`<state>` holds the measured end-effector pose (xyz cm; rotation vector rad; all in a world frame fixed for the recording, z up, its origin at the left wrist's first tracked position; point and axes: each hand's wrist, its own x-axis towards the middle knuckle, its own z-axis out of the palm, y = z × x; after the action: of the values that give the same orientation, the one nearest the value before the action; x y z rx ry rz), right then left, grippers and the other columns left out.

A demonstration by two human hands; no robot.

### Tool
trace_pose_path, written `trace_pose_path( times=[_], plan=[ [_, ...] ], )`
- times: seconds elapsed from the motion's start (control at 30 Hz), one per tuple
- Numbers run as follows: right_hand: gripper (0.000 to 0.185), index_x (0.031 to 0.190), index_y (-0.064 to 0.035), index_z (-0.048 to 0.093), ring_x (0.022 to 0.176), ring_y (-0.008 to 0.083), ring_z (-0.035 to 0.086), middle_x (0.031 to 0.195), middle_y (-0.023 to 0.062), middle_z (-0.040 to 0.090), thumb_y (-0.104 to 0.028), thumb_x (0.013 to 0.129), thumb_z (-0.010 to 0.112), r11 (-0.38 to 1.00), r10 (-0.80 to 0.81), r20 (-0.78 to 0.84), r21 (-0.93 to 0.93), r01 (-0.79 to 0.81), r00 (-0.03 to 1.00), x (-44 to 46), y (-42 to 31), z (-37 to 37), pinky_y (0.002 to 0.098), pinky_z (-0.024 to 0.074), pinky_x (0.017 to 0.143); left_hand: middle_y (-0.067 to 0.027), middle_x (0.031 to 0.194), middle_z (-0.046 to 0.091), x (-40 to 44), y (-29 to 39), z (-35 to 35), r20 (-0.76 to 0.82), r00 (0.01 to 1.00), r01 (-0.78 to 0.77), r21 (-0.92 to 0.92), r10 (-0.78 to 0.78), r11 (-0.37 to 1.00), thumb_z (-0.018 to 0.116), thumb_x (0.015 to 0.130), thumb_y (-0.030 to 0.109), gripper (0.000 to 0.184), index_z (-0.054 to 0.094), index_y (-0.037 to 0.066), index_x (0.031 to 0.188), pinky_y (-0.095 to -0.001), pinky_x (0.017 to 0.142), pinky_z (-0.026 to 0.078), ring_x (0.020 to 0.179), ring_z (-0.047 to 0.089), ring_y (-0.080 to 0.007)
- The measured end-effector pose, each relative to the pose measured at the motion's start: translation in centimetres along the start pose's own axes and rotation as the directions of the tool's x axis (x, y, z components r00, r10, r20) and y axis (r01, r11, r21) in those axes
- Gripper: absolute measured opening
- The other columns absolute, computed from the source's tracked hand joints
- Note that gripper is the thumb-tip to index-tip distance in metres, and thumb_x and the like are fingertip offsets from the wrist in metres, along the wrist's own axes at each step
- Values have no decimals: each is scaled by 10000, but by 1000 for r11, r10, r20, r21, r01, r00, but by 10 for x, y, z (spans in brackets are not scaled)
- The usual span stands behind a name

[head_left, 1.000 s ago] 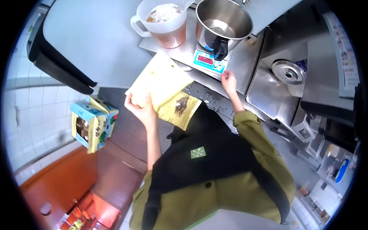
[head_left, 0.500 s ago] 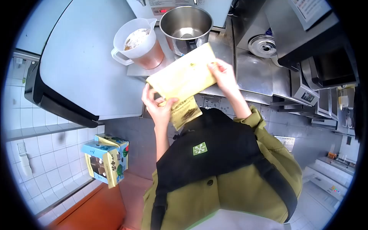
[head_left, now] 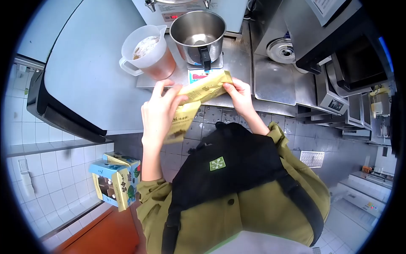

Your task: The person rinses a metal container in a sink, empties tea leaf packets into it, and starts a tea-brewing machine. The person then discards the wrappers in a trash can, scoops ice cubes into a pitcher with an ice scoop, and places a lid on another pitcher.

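A yellow printed packet [head_left: 206, 87], bent so that one part hangs down at the left, is held between both hands in front of the apron. My left hand [head_left: 158, 112] has its fingers closed on the packet's left side, near the fold. At the upper right corner, my right hand [head_left: 239, 95] pinches it between thumb and fingers. Just beyond the packet stands a steel pot [head_left: 198, 36] with a black handle. To its left is a translucent plastic measuring jug [head_left: 154, 55] holding white stuff over a reddish-brown layer.
The steel counter [head_left: 239, 63] runs along the front, with a flat metal lid [head_left: 275, 80] at right. A round steel lid [head_left: 281, 51] lies behind it. A large pale appliance door [head_left: 97, 63] fills the left. An open carton [head_left: 114, 182] sits low at left.
The packet has tipped and folded, its printed side now showing. My left hand has moved left and turned over the packet; my right hand has come slightly lower.
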<state>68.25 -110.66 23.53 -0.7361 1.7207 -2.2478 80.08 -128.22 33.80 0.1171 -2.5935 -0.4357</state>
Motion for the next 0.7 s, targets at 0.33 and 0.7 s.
trace_pose_path(
  times=[0.33, 0.7],
  plan=[
    [247, 1040, -25, 605, 849, 137, 582, 970, 63, 639, -133, 818, 586, 953, 194, 245, -277, -124, 950, 8, -36, 2, 280, 454, 749, -39, 818, 586, 0, 1, -8, -162, 975, -155, 16, 155, 988, 633, 669, 40, 199, 639, 98, 859, -281, 473, 476, 518, 575, -182],
    [166, 914, 32, 626, 700, 65, 540, 761, 28, 624, -102, 839, 565, 997, 68, 95, -30, -66, 993, 16, 19, 23, 209, 439, 640, -80, 858, 561, -32, -3, 39, -151, 972, 140, -232, -178, 963, 690, 681, 80, 220, 618, 50, 886, -313, 544, 487, 661, 590, -232]
  ],
)
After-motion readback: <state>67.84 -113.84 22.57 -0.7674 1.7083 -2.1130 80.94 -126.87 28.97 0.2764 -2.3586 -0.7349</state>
